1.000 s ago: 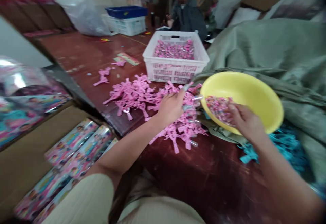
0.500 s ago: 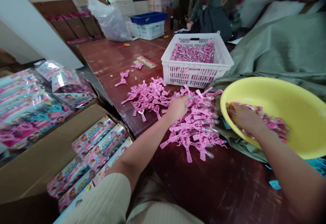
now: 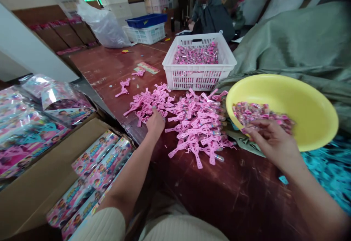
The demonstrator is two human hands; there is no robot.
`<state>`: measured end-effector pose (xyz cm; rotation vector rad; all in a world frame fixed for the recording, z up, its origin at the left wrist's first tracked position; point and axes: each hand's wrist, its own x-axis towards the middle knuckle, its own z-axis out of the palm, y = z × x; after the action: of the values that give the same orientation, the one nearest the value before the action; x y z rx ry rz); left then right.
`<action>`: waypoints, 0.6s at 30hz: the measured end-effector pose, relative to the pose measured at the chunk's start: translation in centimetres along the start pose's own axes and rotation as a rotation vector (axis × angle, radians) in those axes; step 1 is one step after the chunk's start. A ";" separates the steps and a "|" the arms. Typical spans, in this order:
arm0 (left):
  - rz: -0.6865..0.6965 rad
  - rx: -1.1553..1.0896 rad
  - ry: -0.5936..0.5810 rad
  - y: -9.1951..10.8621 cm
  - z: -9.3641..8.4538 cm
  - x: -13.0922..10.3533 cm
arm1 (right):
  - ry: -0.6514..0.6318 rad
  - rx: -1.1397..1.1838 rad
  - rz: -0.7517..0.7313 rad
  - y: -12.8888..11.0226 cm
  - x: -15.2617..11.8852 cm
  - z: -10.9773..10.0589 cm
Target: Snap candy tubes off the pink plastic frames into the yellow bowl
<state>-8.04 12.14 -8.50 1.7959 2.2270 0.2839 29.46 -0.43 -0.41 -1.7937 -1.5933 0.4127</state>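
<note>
My left hand (image 3: 155, 124) is at the near edge of a loose heap of pink plastic pieces (image 3: 153, 100), its fingers curled in on one of them; the fingertips are partly hidden. To its right lies a layered pile of pink pieces with clear tubes (image 3: 199, 124) attached. Over the left rim of a yellow basin (image 3: 309, 124), my right hand (image 3: 276, 142) pinches a small clear tube with pink in it (image 3: 247, 131). Several similar small pink-filled tubes (image 3: 255, 110) lie inside the basin.
Behind the piles stands a white crate (image 3: 200, 69) full of pink-filled tubes. Left of the table is a cardboard box (image 3: 55, 153) of packaged toys. Blue pieces (image 3: 329, 171) lie at right. A green cloth (image 3: 287, 40) covers the right side. A person (image 3: 210, 12) sits beyond the crate.
My left hand has moved left from the layered pile to the loose heap. My right hand has risen from the basin's contents to its rim with a small tube. The view has shifted slightly right.
</note>
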 end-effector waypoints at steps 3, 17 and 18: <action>0.174 -0.195 0.074 -0.3 -2.0 -1.2 | -0.059 0.152 0.008 -2.0 -1.9 -1.4; 0.799 -0.871 -0.444 7.3 -5.5 -14.1 | -0.334 0.223 -0.335 -7.8 -3.8 0.9; 0.812 -0.840 -0.414 7.4 -5.4 -14.2 | -0.329 0.190 -0.368 -7.7 -3.9 0.7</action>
<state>-0.17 -0.10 0.08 1.8748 0.7985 0.7675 22.51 -3.95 3.50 -1.3015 -1.9892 0.6820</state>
